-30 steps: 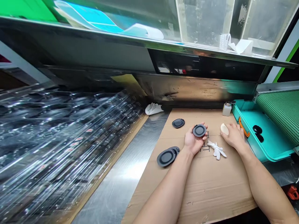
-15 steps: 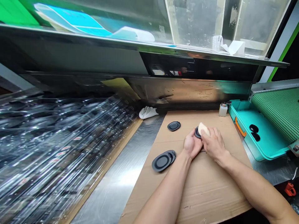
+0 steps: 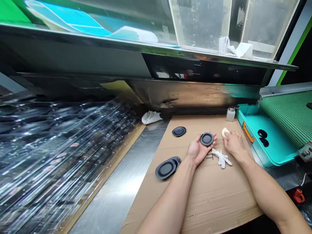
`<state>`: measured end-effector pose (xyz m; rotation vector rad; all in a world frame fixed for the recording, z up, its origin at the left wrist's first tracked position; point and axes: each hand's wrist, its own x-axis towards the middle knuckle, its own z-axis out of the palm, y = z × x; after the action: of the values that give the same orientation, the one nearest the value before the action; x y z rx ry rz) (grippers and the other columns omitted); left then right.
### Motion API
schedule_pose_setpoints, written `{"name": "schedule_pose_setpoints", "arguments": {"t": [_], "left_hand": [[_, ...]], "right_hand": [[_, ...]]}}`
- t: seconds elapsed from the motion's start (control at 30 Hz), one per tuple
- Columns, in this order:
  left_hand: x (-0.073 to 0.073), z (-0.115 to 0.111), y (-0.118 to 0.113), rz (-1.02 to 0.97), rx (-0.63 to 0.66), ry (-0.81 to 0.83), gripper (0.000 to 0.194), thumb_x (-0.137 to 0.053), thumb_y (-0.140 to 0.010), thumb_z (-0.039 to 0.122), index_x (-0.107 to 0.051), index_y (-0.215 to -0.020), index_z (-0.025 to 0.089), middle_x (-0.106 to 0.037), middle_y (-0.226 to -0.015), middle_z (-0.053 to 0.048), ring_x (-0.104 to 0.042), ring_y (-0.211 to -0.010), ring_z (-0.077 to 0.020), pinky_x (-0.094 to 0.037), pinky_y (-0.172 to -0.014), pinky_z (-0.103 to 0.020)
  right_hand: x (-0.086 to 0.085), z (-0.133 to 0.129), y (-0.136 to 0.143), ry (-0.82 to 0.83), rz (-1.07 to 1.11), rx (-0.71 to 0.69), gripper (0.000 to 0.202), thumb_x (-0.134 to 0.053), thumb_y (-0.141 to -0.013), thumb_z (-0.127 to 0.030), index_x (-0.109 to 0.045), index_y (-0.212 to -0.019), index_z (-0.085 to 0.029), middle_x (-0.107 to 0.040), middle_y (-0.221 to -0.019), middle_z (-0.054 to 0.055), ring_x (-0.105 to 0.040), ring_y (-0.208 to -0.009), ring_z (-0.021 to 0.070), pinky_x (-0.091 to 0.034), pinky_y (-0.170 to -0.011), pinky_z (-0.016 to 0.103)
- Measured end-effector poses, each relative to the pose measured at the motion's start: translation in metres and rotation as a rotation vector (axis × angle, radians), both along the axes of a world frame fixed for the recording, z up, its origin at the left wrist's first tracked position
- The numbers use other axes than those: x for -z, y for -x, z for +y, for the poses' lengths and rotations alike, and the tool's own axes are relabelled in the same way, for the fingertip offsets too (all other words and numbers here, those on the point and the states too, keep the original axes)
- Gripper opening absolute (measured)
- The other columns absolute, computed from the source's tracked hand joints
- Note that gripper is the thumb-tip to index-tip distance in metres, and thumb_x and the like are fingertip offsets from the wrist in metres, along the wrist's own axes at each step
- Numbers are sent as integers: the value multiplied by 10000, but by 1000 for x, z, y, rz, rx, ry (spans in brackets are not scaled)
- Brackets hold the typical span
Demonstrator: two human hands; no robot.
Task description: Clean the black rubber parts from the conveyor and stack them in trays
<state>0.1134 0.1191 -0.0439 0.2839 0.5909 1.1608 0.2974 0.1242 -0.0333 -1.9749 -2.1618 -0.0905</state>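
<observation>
My left hand (image 3: 199,150) holds a dark grey oval disc (image 3: 207,138), its recessed face turned up, above the cardboard sheet (image 3: 207,198). To the right of it, my right hand (image 3: 233,142) pinches a cream-white pad (image 3: 225,132), apart from the disc. A crumpled white cloth (image 3: 221,158) lies on the cardboard between my wrists. Two overlapping dark discs (image 3: 167,168) rest to the left of my left forearm. Another dark disc (image 3: 179,131) lies farther back on the cardboard.
A teal tray (image 3: 278,152) with two black round pieces stands at right, beside a green conveyor belt (image 3: 287,107). A small white bottle (image 3: 230,114) stands at the back. Stacked clear plastic trays (image 3: 60,156) fill the left. A white crumpled item (image 3: 151,117) lies near them.
My right hand has moved right with the pad, off the disc in my left hand. The disc's face and the white cloth now show. The view has shifted slightly.
</observation>
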Motion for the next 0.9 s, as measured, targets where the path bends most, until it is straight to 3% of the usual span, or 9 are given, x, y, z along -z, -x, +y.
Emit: {"name": "schedule_pose_setpoints", "arguments": {"t": [0.17,0.23,0.3,0.37,0.43,0.5,0.6,0.73,0.9], "left_hand": [[-3,-3,1,-49,40,-36,415,-323,-1035,351,-623,-1169,98,-686,-1239,-233,-709,-1087,-300,-589,-782,-378],[-1,-4,-2,40,17,-80,347,-407,-1007,323,-617,-1183,110,-698,-1217,-213,-707,-1079,-284,-573,-800,-364],[2,-6,-7,236,-89,-192,351,-598,-933,321,-600,-1224,126,-705,-1212,-187,-690,-1107,-271,-549,-878,-365],[4,-10,-13,483,-238,-356,600,-807,-780,282,-563,-1314,156,-693,-1247,-160,-649,-1185,-270,-495,-1012,-382],[4,-16,-18,693,-347,-515,838,-900,-666,236,-514,-1409,208,-659,-1318,-138,-583,-1284,-278,-405,-1139,-405],[2,-24,-21,806,-370,-622,906,-912,-649,233,-493,-1452,261,-619,-1389,-120,-506,-1369,-293,-322,-1212,-427],[-5,-33,-24,791,-368,-658,896,-905,-649,192,-507,-1447,282,-590,-1436,-110,-414,-1446,-315,-286,-1239,-446],[-10,-38,-27,676,-436,-607,947,-897,-623,99,-486,-1458,273,-577,-1456,-117,-401,-1461,-322,-354,-1203,-427],[-9,-43,-31,675,-433,-647,960,-893,-655,131,-445,-1488,298,-545,-1495,-94,-387,-1477,-300,-368,-1196,-393]], "right_hand": [[4,4,-9,26,51,12,327,-498,-994,-365,-683,-1228,-232,-657,-1194,114,-521,-1163,263,-349,-992,345],[5,5,-9,24,69,11,324,-505,-992,-377,-683,-1227,-243,-654,-1194,108,-521,-1165,258,-350,-995,339],[6,6,-10,27,82,12,322,-505,-993,-398,-685,-1218,-256,-652,-1187,99,-521,-1159,257,-354,-990,339],[6,7,-11,29,88,11,324,-503,-996,-412,-682,-1223,-265,-648,-1180,94,-521,-1153,258,-358,-983,343],[6,7,-12,25,93,6,329,-505,-997,-415,-677,-1236,-266,-645,-1182,95,-520,-1154,259,-361,-982,348],[7,6,-13,11,106,0,330,-507,-999,-411,-676,-1242,-264,-645,-1180,98,-521,-1163,260,-364,-982,349],[7,6,-12,-5,135,-3,329,-505,-1004,-412,-683,-1237,-262,-651,-1176,98,-524,-1179,260,-372,-977,346],[9,6,-12,-8,141,-2,341,-497,-1010,-431,-683,-1243,-266,-651,-1190,100,-523,-1186,264,-373,-974,352],[10,8,-13,-7,124,-2,345,-497,-1010,-429,-672,-1261,-270,-650,-1198,103,-522,-1180,273,-370,-965,366]]}}
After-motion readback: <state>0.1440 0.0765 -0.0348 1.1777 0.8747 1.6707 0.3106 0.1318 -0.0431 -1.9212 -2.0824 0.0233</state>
